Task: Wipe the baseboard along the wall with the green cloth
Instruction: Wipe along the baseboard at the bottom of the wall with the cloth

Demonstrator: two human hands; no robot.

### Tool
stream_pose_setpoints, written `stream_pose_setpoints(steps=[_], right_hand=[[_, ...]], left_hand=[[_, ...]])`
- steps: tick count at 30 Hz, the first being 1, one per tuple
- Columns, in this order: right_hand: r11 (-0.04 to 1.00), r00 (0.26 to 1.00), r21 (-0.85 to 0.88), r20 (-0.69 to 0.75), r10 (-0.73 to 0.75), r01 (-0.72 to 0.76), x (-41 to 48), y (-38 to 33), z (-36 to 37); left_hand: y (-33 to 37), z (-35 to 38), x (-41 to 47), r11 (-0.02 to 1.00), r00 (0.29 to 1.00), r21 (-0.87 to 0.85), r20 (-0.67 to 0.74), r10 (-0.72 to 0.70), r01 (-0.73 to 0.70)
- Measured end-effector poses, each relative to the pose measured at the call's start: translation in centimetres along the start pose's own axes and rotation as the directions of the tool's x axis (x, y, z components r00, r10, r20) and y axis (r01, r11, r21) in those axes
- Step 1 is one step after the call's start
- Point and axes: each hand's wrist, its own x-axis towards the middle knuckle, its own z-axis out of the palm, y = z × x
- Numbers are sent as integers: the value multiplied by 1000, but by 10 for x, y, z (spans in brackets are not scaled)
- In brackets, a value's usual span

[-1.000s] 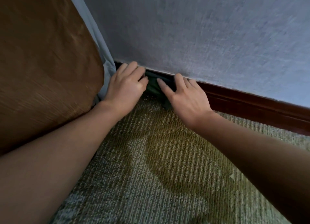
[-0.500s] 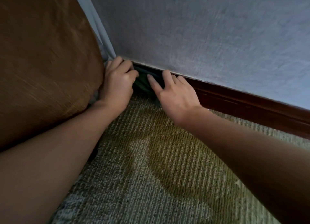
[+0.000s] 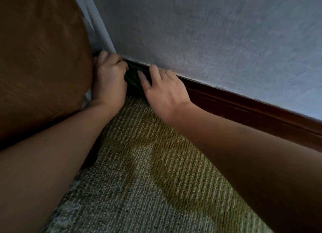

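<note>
A dark green cloth [image 3: 133, 78] lies bunched against the dark red-brown baseboard [image 3: 244, 109] where wall meets carpet, mostly hidden between my hands. My left hand [image 3: 108, 81] grips the cloth's left end with curled fingers, right beside the brown curtain. My right hand [image 3: 163, 89] presses flat on the cloth's right part, fingers straight and spread against the baseboard.
A brown curtain [image 3: 40, 63] hangs at the left, touching my left hand, with a pale blue lining [image 3: 100, 27] behind it. A grey-blue textured wall [image 3: 209, 35] rises above the baseboard. Olive patterned carpet [image 3: 148, 180] covers the floor.
Both hands have slid the cloth leftward along the baseboard toward the curtain. My left fingers have curled tighter.
</note>
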Motion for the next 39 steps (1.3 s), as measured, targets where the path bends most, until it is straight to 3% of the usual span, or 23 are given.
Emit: stream_pose_setpoints(steps=[9, 12, 21, 30, 32, 36, 39], right_hand=[[1000, 1000, 13, 11, 6, -6, -8, 2, 1], [1000, 1000, 5, 30, 10, -10, -20, 9, 1], [999, 997, 17, 69, 46, -48, -49, 26, 6], [998, 997, 5, 52, 55, -56, -49, 23, 6], [999, 998, -20, 44, 44, -44, -45, 22, 4], [998, 998, -36, -12, 59, -59, -26, 15, -6], [997, 995, -33, -79, 61, -63, -9, 11, -14]], left_hand=[[11, 0, -8, 945, 977, -248, 15, -214, 211], [21, -2, -11, 935, 990, -330, -7, -139, 129], [42, -4, -20, 969, 995, -229, -47, 89, -97], [42, -8, -16, 979, 992, -157, -17, 126, -127], [41, -7, -13, 982, 997, -169, -17, 79, -80], [26, -3, -4, 967, 986, -197, 18, -163, 163], [13, -8, 3, 985, 992, -116, -17, -128, 125]])
